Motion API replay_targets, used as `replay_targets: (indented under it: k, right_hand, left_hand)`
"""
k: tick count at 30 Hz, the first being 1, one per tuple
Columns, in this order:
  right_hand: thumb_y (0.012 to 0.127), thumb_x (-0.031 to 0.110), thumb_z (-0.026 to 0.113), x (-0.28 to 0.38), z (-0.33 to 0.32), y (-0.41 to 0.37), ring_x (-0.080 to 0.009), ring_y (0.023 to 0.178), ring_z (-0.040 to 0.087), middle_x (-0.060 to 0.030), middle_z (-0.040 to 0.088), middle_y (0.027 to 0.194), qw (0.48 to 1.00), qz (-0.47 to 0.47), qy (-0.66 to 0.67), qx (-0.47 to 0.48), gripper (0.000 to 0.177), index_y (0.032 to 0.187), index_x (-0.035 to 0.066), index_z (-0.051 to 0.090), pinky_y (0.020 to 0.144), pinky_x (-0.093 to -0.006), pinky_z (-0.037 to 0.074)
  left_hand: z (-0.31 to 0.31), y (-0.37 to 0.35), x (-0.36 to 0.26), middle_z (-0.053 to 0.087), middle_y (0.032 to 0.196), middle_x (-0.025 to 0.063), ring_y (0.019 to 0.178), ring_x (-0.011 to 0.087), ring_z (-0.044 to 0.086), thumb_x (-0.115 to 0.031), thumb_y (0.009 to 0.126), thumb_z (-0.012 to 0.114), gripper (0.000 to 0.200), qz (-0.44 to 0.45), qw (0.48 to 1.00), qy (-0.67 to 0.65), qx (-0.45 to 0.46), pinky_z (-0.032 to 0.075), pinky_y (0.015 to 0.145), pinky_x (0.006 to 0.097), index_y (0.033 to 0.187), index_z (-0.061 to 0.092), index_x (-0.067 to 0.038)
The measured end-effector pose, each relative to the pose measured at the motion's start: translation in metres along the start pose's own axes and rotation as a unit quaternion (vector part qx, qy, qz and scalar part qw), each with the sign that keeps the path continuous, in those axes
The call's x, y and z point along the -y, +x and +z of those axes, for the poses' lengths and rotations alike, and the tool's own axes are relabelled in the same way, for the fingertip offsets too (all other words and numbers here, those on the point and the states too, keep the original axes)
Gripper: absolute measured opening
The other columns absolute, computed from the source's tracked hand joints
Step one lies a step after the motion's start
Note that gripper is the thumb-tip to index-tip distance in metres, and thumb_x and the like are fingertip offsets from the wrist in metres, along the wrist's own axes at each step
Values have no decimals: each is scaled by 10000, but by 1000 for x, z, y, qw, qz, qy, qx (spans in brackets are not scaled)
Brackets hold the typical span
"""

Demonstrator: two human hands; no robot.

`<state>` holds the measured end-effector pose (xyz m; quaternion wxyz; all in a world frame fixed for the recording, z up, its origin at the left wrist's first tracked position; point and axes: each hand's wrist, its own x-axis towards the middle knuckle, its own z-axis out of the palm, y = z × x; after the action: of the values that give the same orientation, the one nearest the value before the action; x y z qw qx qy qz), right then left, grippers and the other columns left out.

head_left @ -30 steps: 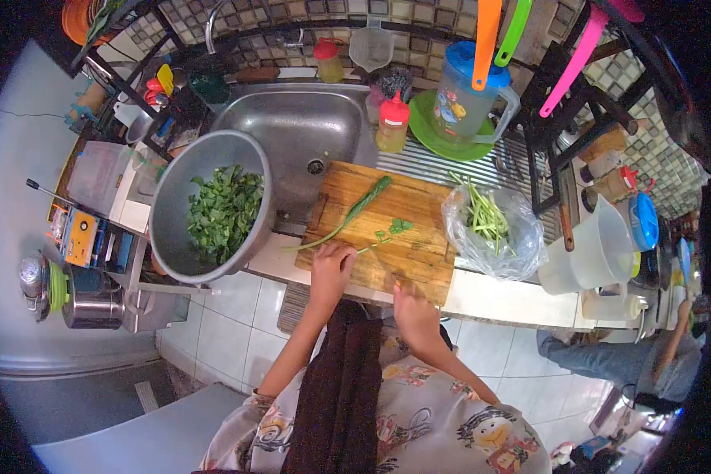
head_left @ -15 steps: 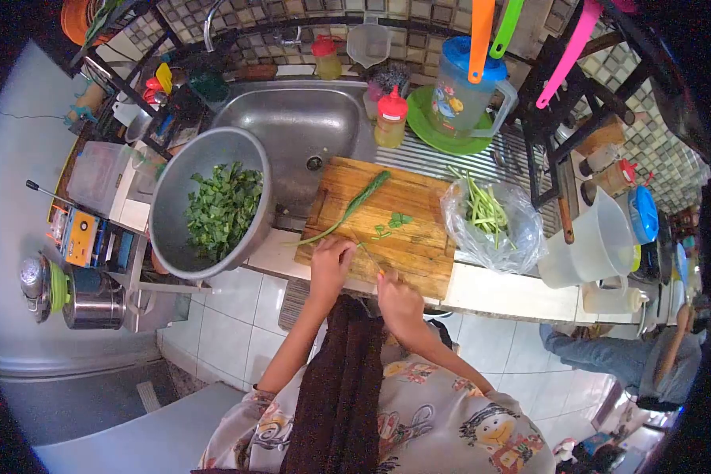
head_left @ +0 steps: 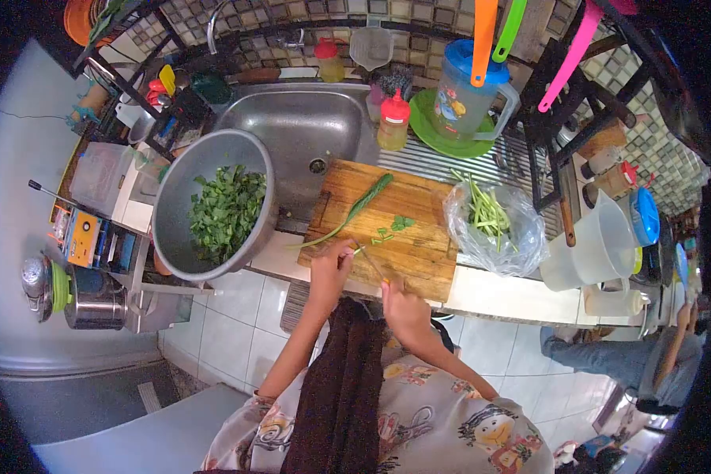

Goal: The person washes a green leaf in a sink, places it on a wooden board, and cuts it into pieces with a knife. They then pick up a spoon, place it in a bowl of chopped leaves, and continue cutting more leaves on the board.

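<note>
My right hand (head_left: 407, 310) is closed around a knife (head_left: 373, 263), its blade angled toward my left hand. With fingers pinched, my left hand (head_left: 330, 268) holds a short green vegetable stem (head_left: 359, 250) at the blade, over the near edge of the wooden cutting board (head_left: 423, 245). A long leafy stalk (head_left: 354, 212) lies across the board's left side. Cut leaf and stem bits (head_left: 395, 227) rest near the board's middle. On the left, a grey basin (head_left: 166, 213) holds chopped leafy greens (head_left: 227, 209).
Right of the board, a clear plastic bag (head_left: 521, 245) holds cut stems (head_left: 488, 212). Behind lies a metal sink (head_left: 292, 107). A red-capped bottle (head_left: 393, 122) and a lidded pitcher (head_left: 462, 95) on a green plate (head_left: 426, 118) stand at the back. Another person (head_left: 640, 359) is at far right.
The knife and my right hand have shifted slightly down and right. Green stem now shows between my left fingertips and the blade. The long stalk stays on the board.
</note>
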<state>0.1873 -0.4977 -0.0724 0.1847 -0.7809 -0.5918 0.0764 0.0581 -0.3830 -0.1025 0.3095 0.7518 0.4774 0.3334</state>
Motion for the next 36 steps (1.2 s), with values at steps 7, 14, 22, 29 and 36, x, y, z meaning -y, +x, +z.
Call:
replay_targets:
  k: [7, 14, 22, 29, 36]
  right_hand:
    - [905, 294, 467, 8, 20, 5, -318, 408, 581, -136, 542, 447, 999, 6, -17, -31, 283, 777, 43, 485, 380, -426, 478]
    - [922, 318, 425, -2, -11, 6, -377, 530, 607, -179, 587, 551, 995, 47, 9, 91, 323, 843, 18, 517, 484, -473, 502]
    - [939, 349, 365, -49, -42, 31, -423, 614, 591, -237, 590, 633, 985, 48, 145, 86, 379, 887, 14, 535, 550, -515, 474]
    - [941, 337, 363, -65, -27, 39, -392, 640, 605, -209, 607, 674, 986, 165, 23, 33, 351, 900, 24, 516, 563, -491, 488]
    - [926, 343, 396, -57, -24, 34, -402, 671, 596, -185, 617, 756, 985, 122, 83, 93, 310, 910, 65, 533, 583, -505, 472]
  left_hand:
    - [0, 3, -2, 664, 806, 77, 717, 181, 656, -17, 757, 647, 310, -78, 997, -10, 4, 499, 619, 293, 999, 455, -37]
    - [6, 2, -1, 637, 750, 117, 677, 246, 645, 15, 738, 624, 291, -32, 998, -36, -44, 496, 556, 329, 974, 462, -35]
    - [14, 11, -1, 590, 804, 154, 753, 314, 595, -11, 746, 599, 255, 40, 998, 54, -17, 474, 662, 404, 983, 505, -23]
    - [27, 22, -11, 571, 908, 146, 720, 254, 578, -10, 754, 610, 323, 54, 998, 32, 13, 478, 634, 347, 1066, 528, -10]
    - [35, 33, -21, 542, 962, 182, 750, 296, 589, -2, 735, 639, 457, 76, 993, 10, 94, 482, 669, 368, 1167, 491, 5]
